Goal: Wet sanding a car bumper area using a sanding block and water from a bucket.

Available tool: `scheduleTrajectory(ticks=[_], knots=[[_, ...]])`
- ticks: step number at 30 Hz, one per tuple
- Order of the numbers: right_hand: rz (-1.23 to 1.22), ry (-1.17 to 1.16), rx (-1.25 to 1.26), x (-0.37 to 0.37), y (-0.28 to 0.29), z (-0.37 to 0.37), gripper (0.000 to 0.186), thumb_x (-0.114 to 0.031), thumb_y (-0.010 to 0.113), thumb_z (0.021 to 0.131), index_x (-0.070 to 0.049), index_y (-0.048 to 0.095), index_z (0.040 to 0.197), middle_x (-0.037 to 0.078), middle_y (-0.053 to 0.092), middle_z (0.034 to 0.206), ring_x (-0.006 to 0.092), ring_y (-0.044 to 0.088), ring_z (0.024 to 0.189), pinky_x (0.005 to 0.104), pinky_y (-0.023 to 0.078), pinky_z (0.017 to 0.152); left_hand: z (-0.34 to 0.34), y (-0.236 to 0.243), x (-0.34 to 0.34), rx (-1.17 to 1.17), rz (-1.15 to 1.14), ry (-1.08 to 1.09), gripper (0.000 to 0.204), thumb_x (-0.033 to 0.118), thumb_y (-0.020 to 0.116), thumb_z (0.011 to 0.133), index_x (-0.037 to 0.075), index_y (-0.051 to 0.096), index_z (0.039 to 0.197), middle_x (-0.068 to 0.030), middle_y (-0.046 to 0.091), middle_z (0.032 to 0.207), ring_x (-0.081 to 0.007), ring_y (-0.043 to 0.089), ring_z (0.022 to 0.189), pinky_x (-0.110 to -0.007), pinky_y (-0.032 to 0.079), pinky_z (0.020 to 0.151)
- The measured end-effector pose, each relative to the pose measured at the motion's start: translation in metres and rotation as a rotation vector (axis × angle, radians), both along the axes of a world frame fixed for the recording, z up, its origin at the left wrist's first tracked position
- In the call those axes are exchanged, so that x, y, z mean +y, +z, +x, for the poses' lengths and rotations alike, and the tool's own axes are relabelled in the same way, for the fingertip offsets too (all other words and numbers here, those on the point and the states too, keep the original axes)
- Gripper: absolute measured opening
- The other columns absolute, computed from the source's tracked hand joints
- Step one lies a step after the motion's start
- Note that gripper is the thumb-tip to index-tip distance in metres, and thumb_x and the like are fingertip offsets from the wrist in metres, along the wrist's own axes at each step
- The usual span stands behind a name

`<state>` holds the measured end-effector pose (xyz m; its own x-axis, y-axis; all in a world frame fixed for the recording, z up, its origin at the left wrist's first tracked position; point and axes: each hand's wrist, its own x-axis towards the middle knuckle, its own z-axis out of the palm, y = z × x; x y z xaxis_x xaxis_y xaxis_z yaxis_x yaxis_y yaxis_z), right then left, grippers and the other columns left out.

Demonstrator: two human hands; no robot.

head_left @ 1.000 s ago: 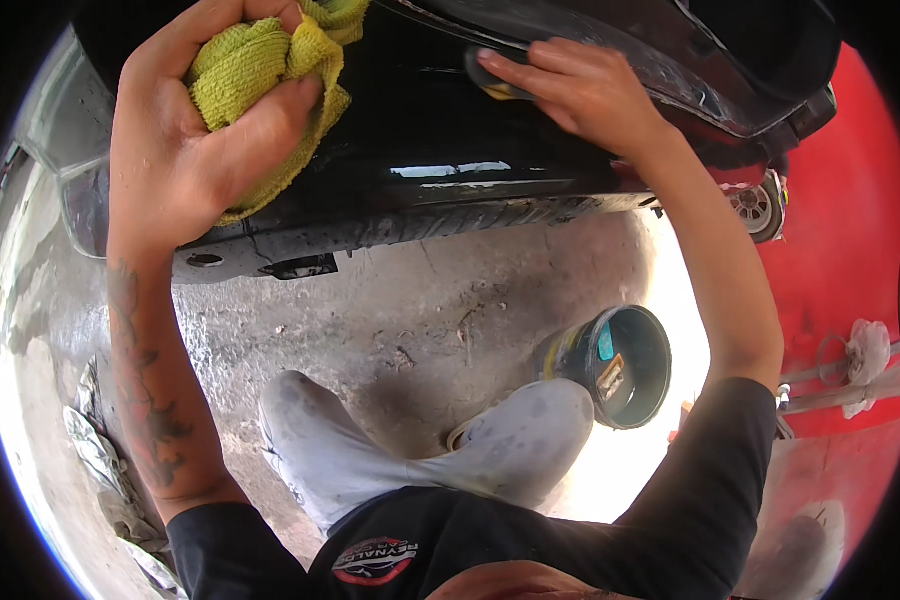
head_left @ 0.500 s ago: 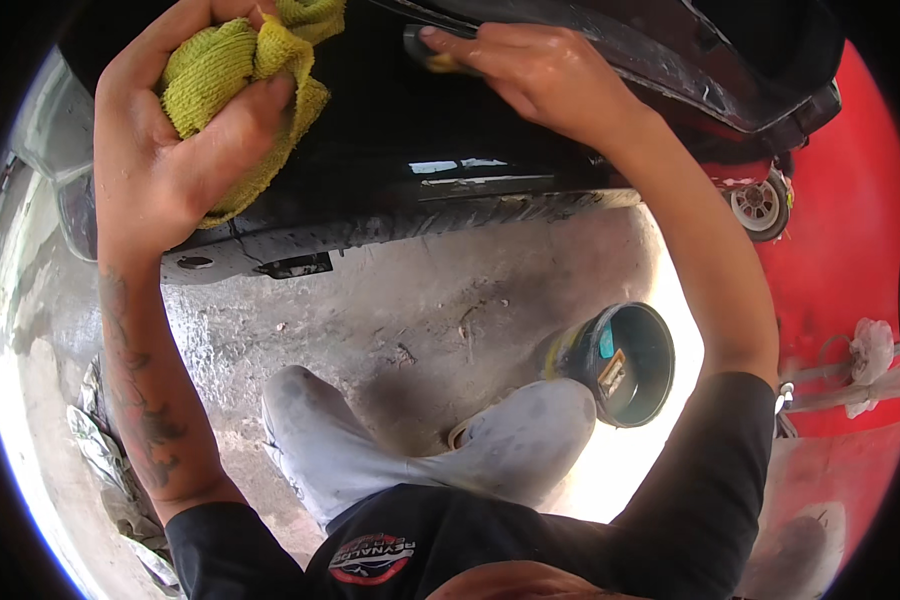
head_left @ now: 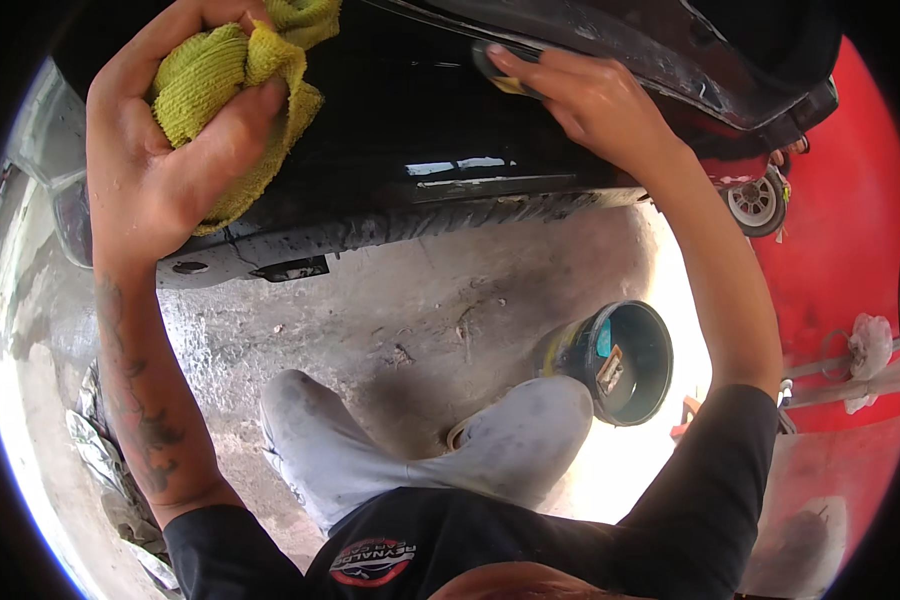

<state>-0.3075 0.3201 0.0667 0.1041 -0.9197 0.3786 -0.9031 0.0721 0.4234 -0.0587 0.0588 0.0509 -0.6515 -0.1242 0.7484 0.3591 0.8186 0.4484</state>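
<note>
Left hand [head_left: 150, 170] clutches a yellow-green cloth [head_left: 205, 85] toward half past ten while the right hand [head_left: 605, 105] grips a dark pad [head_left: 484, 62] at twelve o'clock, best pressed flat along the black panel [head_left: 400, 115].

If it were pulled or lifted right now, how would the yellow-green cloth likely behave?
The yellow-green cloth is probably floppy, since it bunches into folds in the left hand. Its nubby texture suggests it wouldn't be slippery.

Black short-sleeved shirt [head_left: 510, 535] worn, red-and-white logo [head_left: 370, 564] printed on it; grey, dark-spotted trousers [head_left: 515, 430] worn; left forearm [head_left: 142, 405] tattooed.
</note>
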Motion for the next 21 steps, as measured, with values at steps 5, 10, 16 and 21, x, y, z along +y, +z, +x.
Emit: scheduleTrajectory(ticks=[5,10,16,21], knots=[[-0.078,0.095,0.036,-0.049,-0.004,0.018,0.047,-0.009,0.061,0.085,-0.020,0.063,0.131,0.005,0.065,0.087,0.0271,0.069,0.080,0.0404,0.057,0.067,-0.003,0.007,0.007,-0.036,0.030,-0.011,0.035,0.025,0.065,0.078,0.004,0.062,0.106,-0.0031,0.060,0.095,-0.0117,0.057,0.083,-0.025,0.044,0.075],[0.036,-0.083,0.054,0.003,0.009,0.007,0.052,-0.010,0.061,0.084,-0.028,0.063,0.132,0.005,0.062,0.087,0.0280,0.067,0.081,0.0404,0.056,0.070,0.004,0.001,-0.001,-0.070,0.043,0.016,0.034,0.025,0.066,0.078,0.004,0.062,0.105,-0.0027,0.059,0.094,-0.0114,0.057,0.082,-0.025,0.044,0.075],[0.045,0.011,0.105,0.023,0.004,-0.020,0.071,0.001,0.062,0.075,-0.027,0.058,0.141,0.007,0.053,0.081,0.0266,0.060,0.072,0.0412,0.052,0.065,-0.006,0.007,0.011,-0.029,0.029,-0.029,0.034,0.026,0.067,0.079,0.004,0.062,0.104,-0.0020,0.059,0.092,-0.0108,0.056,0.082,-0.025,0.043,0.074],[0.017,0.048,0.051,-0.088,0.000,0.048,0.060,-0.001,0.058,0.078,-0.026,0.063,0.133,0.005,0.064,0.093,0.0298,0.067,0.083,0.0435,0.056,0.071,-0.007,0.009,0.005,-0.073,0.071,-0.036,0.035,0.028,0.066,0.080,0.003,0.061,0.104,-0.0023,0.058,0.090,-0.0107,0.055,0.080,-0.025,0.043,0.073]])
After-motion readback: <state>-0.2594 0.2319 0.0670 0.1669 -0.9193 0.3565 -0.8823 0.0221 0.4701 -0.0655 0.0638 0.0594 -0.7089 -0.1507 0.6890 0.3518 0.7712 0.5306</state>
